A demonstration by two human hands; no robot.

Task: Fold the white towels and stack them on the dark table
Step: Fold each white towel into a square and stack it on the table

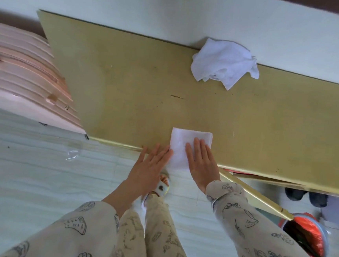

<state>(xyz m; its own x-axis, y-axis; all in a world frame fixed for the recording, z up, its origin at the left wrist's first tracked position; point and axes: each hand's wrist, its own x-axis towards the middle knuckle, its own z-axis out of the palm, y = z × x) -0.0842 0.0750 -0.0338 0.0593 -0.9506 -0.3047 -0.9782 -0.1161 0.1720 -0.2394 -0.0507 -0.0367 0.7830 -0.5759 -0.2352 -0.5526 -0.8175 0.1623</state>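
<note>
White terry cloth, folded into a neat rectangle, lies at the near edge of a yellowish-brown table (128,73), its lower end hanging just past the rim. This folded towel (183,142) is pinned flat by the person's right hand (201,164), whose straight fingers lie close together, palm down, on the towel's right half. The left hand (151,163) rests beside the towel's left edge, fingers straight and slightly fanned, their tips touching the cloth at the table's rim.

Well beyond the folded towel, at the table's far edge against a pale wall (175,10), a second white towel (223,64) sits crumpled in a loose heap.

Both arms wear cream sleeves (257,234) printed with line drawings, matching the trousers seen below the towel. A foot in a white sandal (162,186) shows on the pale floor directly beneath the towel's hanging end. Left of the table stands a stack of pink boards (25,74). Below the table's right end sits a bin with a red liner (310,239), and dark shoes (306,196) rest under the tabletop.
</note>
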